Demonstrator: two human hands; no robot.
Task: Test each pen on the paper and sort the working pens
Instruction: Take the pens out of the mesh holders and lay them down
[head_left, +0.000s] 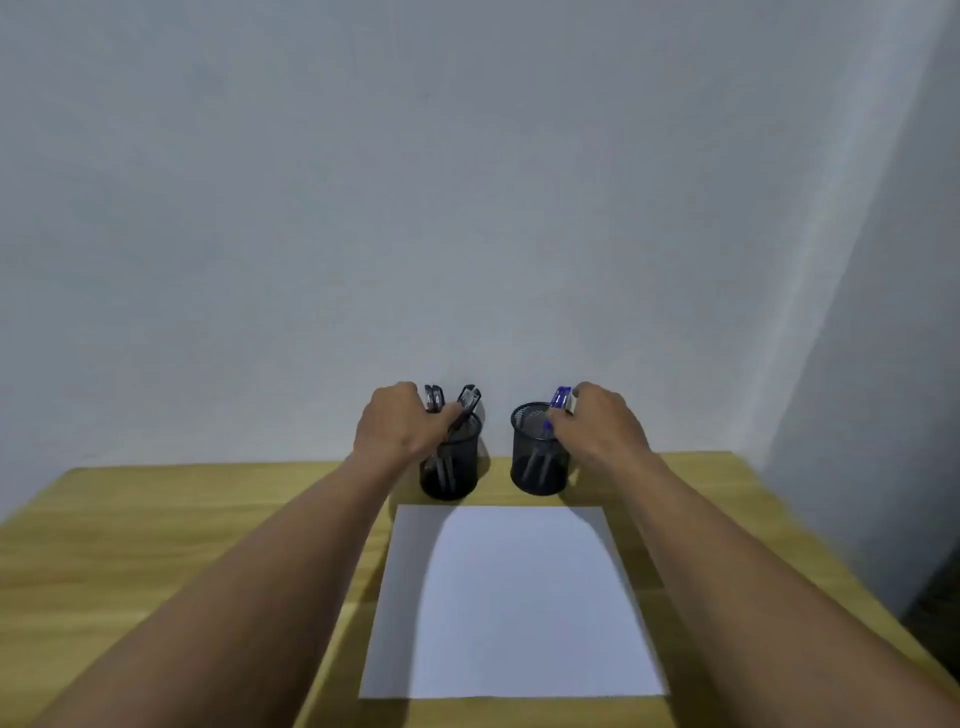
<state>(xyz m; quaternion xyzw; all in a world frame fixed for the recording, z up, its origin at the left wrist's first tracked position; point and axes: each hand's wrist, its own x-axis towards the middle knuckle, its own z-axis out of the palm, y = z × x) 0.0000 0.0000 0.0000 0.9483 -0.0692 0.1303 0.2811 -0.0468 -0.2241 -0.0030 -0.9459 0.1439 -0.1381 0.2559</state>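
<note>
Step in hand: opening of the test round, picking pens; no pen tested yet, judging by the unmarked paper.

Left hand at the left cup, thumb alongside the black pens; fingers hidden behind the hand, grip impossible to tell.

Right hand over the right cup, fingertips curled and pinching the tops of the blue pens.

Both cups near the far edge of the table, just apart from each other, pens leaning inside. Paper just nearer, reaching towards the near edge.

Next move, likely: lift one pen free of its neighbours, uncap, stroke on paper.

Materials: cups black wire mesh, cylindrical, see-through. Pens slim plastic, capped. Paper flat, matte white. Table pale wood, straight grain.
</note>
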